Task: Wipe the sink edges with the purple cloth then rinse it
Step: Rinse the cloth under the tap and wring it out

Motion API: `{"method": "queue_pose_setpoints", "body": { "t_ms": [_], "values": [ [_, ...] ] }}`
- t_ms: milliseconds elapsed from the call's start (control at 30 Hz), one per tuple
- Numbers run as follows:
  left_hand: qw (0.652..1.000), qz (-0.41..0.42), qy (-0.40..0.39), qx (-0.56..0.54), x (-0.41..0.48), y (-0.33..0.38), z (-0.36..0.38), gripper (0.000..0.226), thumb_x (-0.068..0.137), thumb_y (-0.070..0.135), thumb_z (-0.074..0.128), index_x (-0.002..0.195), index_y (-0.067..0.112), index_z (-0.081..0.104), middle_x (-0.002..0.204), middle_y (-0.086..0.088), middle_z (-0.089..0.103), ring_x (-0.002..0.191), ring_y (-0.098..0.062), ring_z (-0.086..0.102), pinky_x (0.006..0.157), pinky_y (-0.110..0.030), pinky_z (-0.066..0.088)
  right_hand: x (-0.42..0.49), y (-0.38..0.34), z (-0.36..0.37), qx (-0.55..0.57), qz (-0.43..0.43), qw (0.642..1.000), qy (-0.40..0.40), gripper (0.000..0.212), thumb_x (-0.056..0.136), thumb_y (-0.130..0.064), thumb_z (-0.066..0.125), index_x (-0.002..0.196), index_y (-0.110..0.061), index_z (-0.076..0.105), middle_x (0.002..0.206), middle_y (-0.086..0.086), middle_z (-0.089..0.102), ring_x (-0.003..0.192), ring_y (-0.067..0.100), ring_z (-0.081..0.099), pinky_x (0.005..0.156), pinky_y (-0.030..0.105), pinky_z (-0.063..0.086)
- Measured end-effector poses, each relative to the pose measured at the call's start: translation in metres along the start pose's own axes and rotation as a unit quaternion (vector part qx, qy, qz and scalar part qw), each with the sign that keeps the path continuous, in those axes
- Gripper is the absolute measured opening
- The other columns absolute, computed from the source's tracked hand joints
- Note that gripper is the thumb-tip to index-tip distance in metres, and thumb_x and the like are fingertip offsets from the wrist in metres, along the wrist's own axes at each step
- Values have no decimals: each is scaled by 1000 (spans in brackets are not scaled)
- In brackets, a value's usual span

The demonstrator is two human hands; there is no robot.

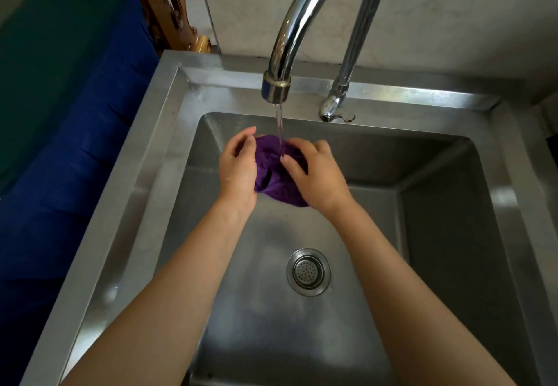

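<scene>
Rinsing the purple cloth (273,174) under a thin stream (279,125) from the faucet (276,85), held bunched above the basin, well apart from the drain strainer (308,271). Gripping it from both sides: left hand (238,168) curled round the left folds, right hand (318,180) clamped over the right of the wad, thumb pressed into the fabric. Judging the wiping likely finished and the rinse under way. Risking a half-rinsed cloth if balled this tight, with water reaching only the top folds; risking splash onto the sink rim (145,174) if squeezed hard beneath the flow; risking a drop into the basin if loosened while wet and heavy
</scene>
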State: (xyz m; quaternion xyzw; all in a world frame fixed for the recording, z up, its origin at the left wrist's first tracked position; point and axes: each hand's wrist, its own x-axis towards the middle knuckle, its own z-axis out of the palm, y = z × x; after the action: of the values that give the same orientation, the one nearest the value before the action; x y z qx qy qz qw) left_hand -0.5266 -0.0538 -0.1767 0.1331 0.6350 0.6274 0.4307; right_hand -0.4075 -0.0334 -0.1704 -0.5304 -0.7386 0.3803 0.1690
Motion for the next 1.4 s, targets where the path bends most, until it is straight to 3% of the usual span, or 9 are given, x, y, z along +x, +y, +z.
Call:
{"method": "queue_pose_setpoints", "body": {
  "t_ms": [133, 333, 467, 633, 733, 900, 1167, 1300, 1400],
  "values": [
    [994, 20, 34, 100, 2, -8, 4, 24, 97, 28, 43, 95, 25, 66, 101, -7, 68, 96, -25, 65, 89, -42, 54, -18, -23, 12, 31, -26, 996, 74, 32, 95, -34, 45, 117, -14, 55, 114, 9, 53, 93, 30, 59, 82, 40, 48],
    [993, -115, -23, 30, -12, -6, 16, 60, 93, 50, 42, 45, 19, 58, 41, 5, 55, 42, -15, 56, 46, -23, 45, -6, -42, 13, -49, -62, 979, 190, 35, 98, -32, 37, 89, -4, 56, 94, 12, 61, 77, 37, 58, 59, 35, 35],
    [992, -24, -53, 110, -9, -13, 19, 39, 91, 39, 46, 56, 27, 59, 61, 5, 59, 66, -22, 55, 68, -40, 47, 10, -35, 3, -81, -33, 979, 183, 37, 98, -31, 37, 81, -5, 56, 90, 16, 65, 80, 40, 59, 64, 37, 37],
    [985, 32, -30, 167, -17, -14, 14, 34, 93, 42, 49, 70, 18, 56, 68, 2, 56, 71, -19, 53, 69, -35, 44, 23, -13, 0, 26, 51, 989, 137, 37, 98, -34, 35, 67, -16, 46, 76, 12, 59, 81, 37, 59, 68, 39, 44],
    [996, -28, -33, 74, -17, -10, 6, 27, 94, 43, 47, 91, 17, 54, 83, 0, 59, 82, -16, 57, 78, -34, 49, 18, 4, -7, 22, 1, 996, 82, 32, 99, -34, 35, 103, -18, 63, 102, 8, 62, 97, 28, 59, 83, 38, 47],
    [987, -112, -98, -59, -12, 1, -1, 28, 96, 40, 43, 102, 17, 57, 90, -3, 67, 84, -17, 65, 72, -32, 53, -6, 8, -13, -59, -81, 995, -1, 56, 89, -39, 55, 141, -25, 38, 141, 4, 43, 129, 25, 36, 109, 41, 32],
    [969, -117, -183, -116, -14, 1, -18, 23, 86, 2, 43, 95, 16, 60, 81, -2, 69, 78, -18, 63, 70, -30, 52, -10, 12, -11, -44, -67, 991, 108, 12, 82, -20, 67, 85, -9, 62, 95, 5, 59, 91, 26, 57, 78, 39, 50],
    [968, -104, -201, -113, -8, -4, -30, 43, 65, -1, 47, 101, 18, 59, 92, -4, 66, 84, -20, 62, 76, -32, 51, -9, 9, -19, 111, 4, 991, 75, 12, 92, -17, 54, 90, -5, 53, 80, 8, 64, 75, 23, 61, 71, 37, 51],
    [972, -84, -204, -83, -10, -5, -29, 46, 67, -9, 45, 101, 18, 59, 93, -5, 66, 83, -19, 63, 71, -29, 53, -7, 3, -20, 96, -31, 995, -15, 11, 91, -22, 56, 93, -12, 54, 75, 1, 61, 65, 11, 54, 65, 28, 45]
  ]
}}
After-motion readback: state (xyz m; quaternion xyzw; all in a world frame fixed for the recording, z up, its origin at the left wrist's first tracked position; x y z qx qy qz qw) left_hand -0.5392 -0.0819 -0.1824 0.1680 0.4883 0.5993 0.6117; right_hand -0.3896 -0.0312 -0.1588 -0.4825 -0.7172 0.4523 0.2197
